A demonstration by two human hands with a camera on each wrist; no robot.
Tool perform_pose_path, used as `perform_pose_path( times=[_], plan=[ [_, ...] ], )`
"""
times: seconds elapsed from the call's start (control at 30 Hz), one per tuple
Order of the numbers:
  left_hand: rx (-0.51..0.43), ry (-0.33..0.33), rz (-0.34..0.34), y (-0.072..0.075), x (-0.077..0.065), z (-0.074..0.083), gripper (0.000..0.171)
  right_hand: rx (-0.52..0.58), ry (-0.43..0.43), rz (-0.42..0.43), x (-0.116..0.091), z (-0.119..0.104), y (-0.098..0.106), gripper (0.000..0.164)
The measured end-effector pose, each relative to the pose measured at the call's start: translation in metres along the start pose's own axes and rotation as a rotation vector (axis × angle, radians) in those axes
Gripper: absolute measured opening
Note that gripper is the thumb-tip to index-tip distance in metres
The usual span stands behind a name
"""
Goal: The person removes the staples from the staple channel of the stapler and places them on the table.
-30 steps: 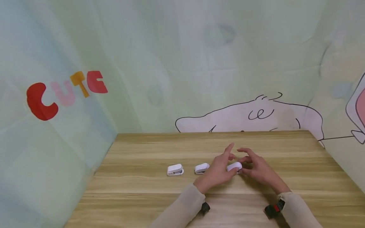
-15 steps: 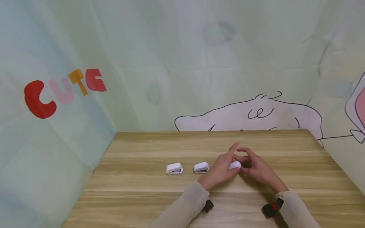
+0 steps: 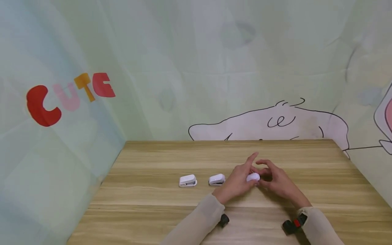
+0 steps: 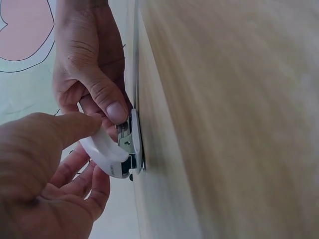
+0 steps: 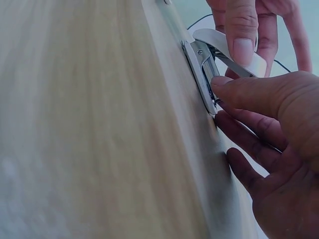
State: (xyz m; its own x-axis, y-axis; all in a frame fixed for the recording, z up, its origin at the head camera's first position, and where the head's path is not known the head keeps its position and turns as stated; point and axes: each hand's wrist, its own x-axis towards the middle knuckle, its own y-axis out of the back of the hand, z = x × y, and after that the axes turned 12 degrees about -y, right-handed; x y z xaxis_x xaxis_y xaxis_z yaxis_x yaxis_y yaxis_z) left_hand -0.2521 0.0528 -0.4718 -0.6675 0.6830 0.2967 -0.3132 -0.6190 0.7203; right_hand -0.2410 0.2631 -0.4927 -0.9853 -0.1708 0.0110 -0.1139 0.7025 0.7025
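A small white stapler [image 3: 253, 177] stands on the table between the two hands, its white top cover [image 4: 105, 153] swung up from the base [image 5: 197, 72]. My left hand [image 3: 235, 181] pinches that raised cover between thumb and fingers. From the other side my right hand [image 3: 280, 184] grips the stapler's end, the thumb on the metal staple channel [image 4: 128, 141] and the fingers curled near the base. Whether staples lie in the channel cannot be made out. To the left sit two more white staplers, one close to my left wrist [image 3: 216, 179] and one farther off [image 3: 188, 180].
The wood-grain table [image 3: 147, 197] meets a printed cloth backdrop [image 3: 171, 85] at its back edge. A black strap device [image 3: 294, 225] with a red part is on the right wrist, and a dark one [image 3: 224, 220] on the left.
My left hand has shifted slightly right and closer to my right hand, and the stapler's white cover now looks more upright. The right hand and the other two staplers stay put.
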Motion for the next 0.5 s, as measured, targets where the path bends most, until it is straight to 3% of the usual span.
perform_pose_path(
  times=[0.5],
  plan=[
    [-0.039, -0.013, 0.028, 0.0047, -0.0046, -0.0007, 0.097, 0.056, -0.02, -0.016, -0.002, 0.0031, -0.002, 0.062]
  ],
)
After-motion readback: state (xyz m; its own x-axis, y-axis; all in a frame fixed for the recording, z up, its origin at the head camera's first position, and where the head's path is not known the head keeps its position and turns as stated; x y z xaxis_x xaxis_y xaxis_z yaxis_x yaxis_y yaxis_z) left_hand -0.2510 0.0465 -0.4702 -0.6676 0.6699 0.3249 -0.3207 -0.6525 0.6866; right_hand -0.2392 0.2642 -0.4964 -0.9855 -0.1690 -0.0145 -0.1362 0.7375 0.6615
